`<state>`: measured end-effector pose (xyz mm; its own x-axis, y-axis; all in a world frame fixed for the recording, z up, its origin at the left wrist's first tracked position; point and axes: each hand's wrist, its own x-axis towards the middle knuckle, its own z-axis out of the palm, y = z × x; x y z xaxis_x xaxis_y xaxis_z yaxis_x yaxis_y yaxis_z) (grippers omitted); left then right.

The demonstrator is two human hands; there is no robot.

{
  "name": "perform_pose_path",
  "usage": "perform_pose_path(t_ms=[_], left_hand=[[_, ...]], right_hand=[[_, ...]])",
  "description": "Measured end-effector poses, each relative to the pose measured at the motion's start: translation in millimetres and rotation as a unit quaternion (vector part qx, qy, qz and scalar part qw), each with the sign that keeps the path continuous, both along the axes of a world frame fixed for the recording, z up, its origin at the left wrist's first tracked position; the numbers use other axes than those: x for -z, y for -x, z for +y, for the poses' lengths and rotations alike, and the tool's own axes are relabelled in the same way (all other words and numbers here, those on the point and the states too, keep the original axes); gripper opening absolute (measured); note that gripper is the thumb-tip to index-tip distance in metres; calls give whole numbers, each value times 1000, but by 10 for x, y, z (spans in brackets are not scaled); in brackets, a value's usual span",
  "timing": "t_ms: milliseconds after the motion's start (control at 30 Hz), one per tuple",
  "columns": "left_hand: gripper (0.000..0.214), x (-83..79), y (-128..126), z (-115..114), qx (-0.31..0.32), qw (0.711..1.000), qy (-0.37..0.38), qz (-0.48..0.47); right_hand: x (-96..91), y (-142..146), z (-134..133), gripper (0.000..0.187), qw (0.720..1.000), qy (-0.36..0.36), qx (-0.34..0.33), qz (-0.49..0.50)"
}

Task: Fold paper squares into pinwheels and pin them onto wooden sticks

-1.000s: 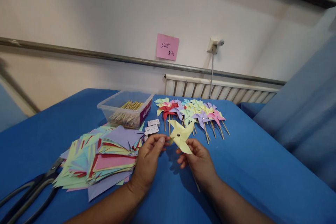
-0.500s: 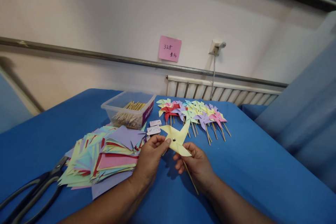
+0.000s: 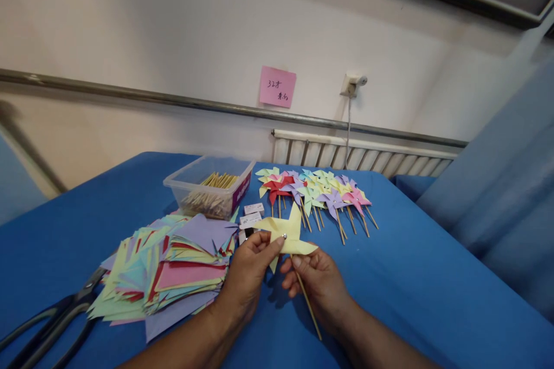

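A pale yellow paper pinwheel on a thin wooden stick is held up in front of me, with a shiny pin at its centre. My left hand is closed on it, the thumb resting close beside the pin. Below the blades, my right hand pinches the upper stick between thumb and fingers. Just beyond the left fingers lie small white boxes. The left forearm passes beside a heap of cut coloured paper squares.
A clear plastic tub of wooden sticks stands behind the paper. Several finished pinwheels lie at the back right of the blue-covered table. Large scissors rest at the left. A radiator and metal rail run along the wall.
The yellow pinwheel's blades have turned, and it sits slightly lower and further left. More of the stick's upper end shows by my right thumb. The whole view has shifted slightly.
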<state>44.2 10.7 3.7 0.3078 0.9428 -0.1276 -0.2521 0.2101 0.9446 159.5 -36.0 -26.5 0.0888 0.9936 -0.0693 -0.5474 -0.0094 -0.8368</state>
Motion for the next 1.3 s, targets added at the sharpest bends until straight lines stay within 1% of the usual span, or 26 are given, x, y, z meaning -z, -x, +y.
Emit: perform_pose_path(t_ms=[167,400,467,600,700,833,1000,1100,1200,1300], left_hand=[[31,23,5,-33,54,998,26,-16],[30,37,-5,-55,69,997,23,-16],[29,42,1,-39,56,998,20,-8],[24,36,42,44,-15,1000,-13,8],[24,6,79,109,-57,998,-15,19],[25,-23,95,145,-60,998,-5,9],[26,0,90,168,-50,999,6,-4],[28,6,99,181,-61,998,6,2],[29,2,110,184,-75,997,4,9],[29,3,117,183,-83,997,1,-1]], right_hand=[[42,108,-15,42,1000,8,-18,5],[20,151,-9,46,999,7,-41,3],[28,154,-1,47,999,7,-47,1],[80,155,13,51,998,21,-65,-14],[121,151,20,51,996,23,-80,-27],[141,136,30,51,994,19,-93,-49],[134,104,42,57,991,27,-103,-81],[142,90,53,58,989,33,-108,-98],[152,79,52,55,985,39,-108,-127],[153,53,19,45,977,47,-102,-182]])
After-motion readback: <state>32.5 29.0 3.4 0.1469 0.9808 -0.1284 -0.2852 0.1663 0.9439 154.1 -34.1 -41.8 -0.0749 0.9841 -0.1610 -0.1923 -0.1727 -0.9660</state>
